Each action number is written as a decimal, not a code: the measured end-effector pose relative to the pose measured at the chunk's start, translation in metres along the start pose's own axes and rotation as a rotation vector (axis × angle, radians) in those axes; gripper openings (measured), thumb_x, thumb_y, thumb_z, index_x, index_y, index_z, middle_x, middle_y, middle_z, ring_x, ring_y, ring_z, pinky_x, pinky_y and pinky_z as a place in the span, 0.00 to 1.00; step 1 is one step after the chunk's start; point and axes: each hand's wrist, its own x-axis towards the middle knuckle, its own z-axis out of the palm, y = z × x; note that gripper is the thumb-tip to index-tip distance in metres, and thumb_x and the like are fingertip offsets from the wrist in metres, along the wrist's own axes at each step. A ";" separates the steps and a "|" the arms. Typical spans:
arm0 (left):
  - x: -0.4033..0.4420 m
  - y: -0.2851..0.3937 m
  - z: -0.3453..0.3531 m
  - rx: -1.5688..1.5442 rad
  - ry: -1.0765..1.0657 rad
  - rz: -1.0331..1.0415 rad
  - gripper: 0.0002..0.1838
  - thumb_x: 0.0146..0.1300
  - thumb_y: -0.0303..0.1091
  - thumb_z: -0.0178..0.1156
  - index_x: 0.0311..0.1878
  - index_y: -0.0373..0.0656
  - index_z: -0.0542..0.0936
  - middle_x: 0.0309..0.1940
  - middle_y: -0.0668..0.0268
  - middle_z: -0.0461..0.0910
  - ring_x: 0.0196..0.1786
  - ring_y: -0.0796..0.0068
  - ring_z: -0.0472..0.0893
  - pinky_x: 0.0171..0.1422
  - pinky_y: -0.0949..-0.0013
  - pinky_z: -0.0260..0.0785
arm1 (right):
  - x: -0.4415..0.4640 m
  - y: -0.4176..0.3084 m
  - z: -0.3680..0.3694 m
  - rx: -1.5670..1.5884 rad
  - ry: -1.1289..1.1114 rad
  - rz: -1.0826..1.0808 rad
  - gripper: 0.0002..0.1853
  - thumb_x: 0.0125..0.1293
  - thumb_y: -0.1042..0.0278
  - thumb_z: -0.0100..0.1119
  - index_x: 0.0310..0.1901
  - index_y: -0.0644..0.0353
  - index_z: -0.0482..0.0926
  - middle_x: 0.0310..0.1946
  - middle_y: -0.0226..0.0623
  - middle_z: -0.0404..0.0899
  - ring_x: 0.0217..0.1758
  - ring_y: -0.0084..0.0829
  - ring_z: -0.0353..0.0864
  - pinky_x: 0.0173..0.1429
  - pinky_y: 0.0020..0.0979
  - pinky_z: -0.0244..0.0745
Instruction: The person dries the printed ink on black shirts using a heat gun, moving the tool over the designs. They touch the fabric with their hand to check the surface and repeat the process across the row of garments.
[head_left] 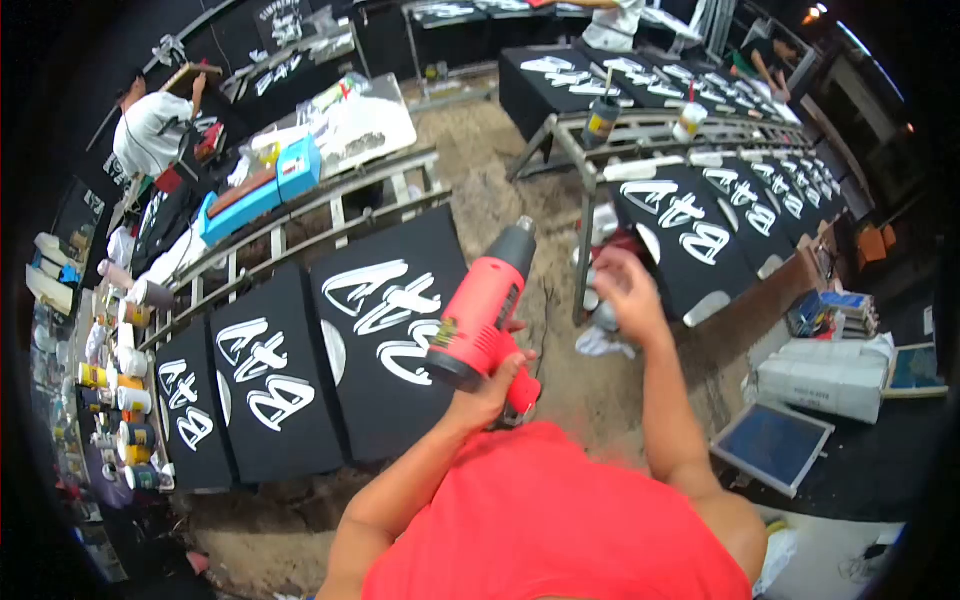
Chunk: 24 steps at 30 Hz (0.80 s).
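Observation:
A red heat gun point(480, 310) with a dark nozzle points up and away, held by its handle in my left hand point(495, 390). To the right of it, my right hand point(628, 290) is raised in the air with its fingers apart and nothing in them. Just left of the heat gun, a black fabric panel point(390, 270) with white lettering lies on the rack. Another lettered black panel point(680, 235) is beyond my right hand on the right-hand rack.
A metal rack point(590, 190) borders the walkway point(470, 150). Paint tubs point(135, 400) line the left edge. A framed screen point(772, 447) and wrapped boxes point(825, 378) are at right. A co-worker point(150, 130) stands at upper left; others are farther back.

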 end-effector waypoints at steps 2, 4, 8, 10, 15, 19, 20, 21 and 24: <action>0.017 -0.023 0.014 0.190 -0.049 0.044 0.28 0.76 0.31 0.65 0.74 0.40 0.69 0.67 0.62 0.77 0.60 0.70 0.84 0.63 0.64 0.79 | -0.037 -0.035 0.020 0.151 -0.203 0.043 0.34 0.66 0.67 0.76 0.71 0.59 0.72 0.62 0.36 0.80 0.64 0.30 0.79 0.67 0.34 0.76; 0.030 -0.055 0.019 0.302 -0.180 -0.049 0.31 0.67 0.30 0.70 0.71 0.39 0.72 0.59 0.58 0.83 0.63 0.66 0.82 0.68 0.58 0.75 | -0.067 -0.058 0.042 0.220 -0.325 0.144 0.39 0.62 0.68 0.80 0.72 0.59 0.70 0.62 0.36 0.80 0.64 0.31 0.80 0.67 0.36 0.77; 0.051 -0.071 0.047 0.380 -0.260 0.111 0.35 0.65 0.26 0.68 0.75 0.42 0.67 0.65 0.54 0.77 0.67 0.62 0.79 0.71 0.58 0.72 | -0.078 -0.032 0.044 0.201 -0.303 0.131 0.40 0.60 0.67 0.82 0.73 0.59 0.70 0.64 0.37 0.80 0.64 0.30 0.80 0.67 0.38 0.79; 0.057 -0.063 0.060 0.239 -0.309 0.067 0.35 0.67 0.26 0.67 0.76 0.41 0.65 0.66 0.53 0.77 0.68 0.61 0.79 0.72 0.58 0.72 | -0.081 0.000 0.042 0.136 -0.116 0.117 0.34 0.62 0.67 0.81 0.68 0.58 0.75 0.59 0.35 0.82 0.60 0.28 0.82 0.62 0.36 0.80; 0.085 0.050 0.043 0.742 -0.501 0.328 0.13 0.72 0.32 0.66 0.56 0.38 0.86 0.47 0.51 0.89 0.49 0.53 0.90 0.53 0.58 0.81 | -0.069 0.032 -0.001 0.333 0.061 0.123 0.26 0.69 0.67 0.72 0.66 0.58 0.77 0.58 0.34 0.80 0.59 0.29 0.82 0.60 0.36 0.81; 0.066 0.210 0.074 0.767 -0.677 0.424 0.10 0.71 0.35 0.69 0.40 0.37 0.87 0.34 0.60 0.88 0.37 0.66 0.89 0.43 0.64 0.80 | -0.060 0.005 -0.008 0.341 0.144 0.177 0.21 0.61 0.79 0.64 0.58 0.58 0.81 0.50 0.30 0.82 0.52 0.27 0.83 0.54 0.32 0.81; 0.062 0.230 0.086 0.572 -0.760 0.569 0.12 0.72 0.37 0.69 0.39 0.36 0.86 0.33 0.58 0.87 0.36 0.63 0.89 0.42 0.62 0.80 | -0.059 0.009 -0.004 0.337 0.127 0.185 0.21 0.61 0.79 0.64 0.58 0.58 0.81 0.50 0.30 0.82 0.52 0.27 0.83 0.54 0.32 0.81; 0.058 0.242 0.101 0.372 -0.829 0.718 0.15 0.73 0.39 0.68 0.38 0.35 0.85 0.31 0.56 0.86 0.35 0.59 0.89 0.41 0.60 0.80 | -0.057 0.017 -0.001 0.249 0.136 0.254 0.21 0.60 0.80 0.63 0.57 0.58 0.81 0.48 0.30 0.83 0.49 0.26 0.83 0.53 0.32 0.81; 0.041 0.247 0.149 -0.341 -0.782 0.728 0.09 0.67 0.31 0.71 0.39 0.35 0.84 0.28 0.60 0.83 0.34 0.60 0.85 0.37 0.64 0.75 | -0.048 0.045 0.007 0.111 0.106 0.252 0.21 0.59 0.80 0.62 0.55 0.58 0.82 0.45 0.29 0.83 0.46 0.25 0.84 0.51 0.32 0.81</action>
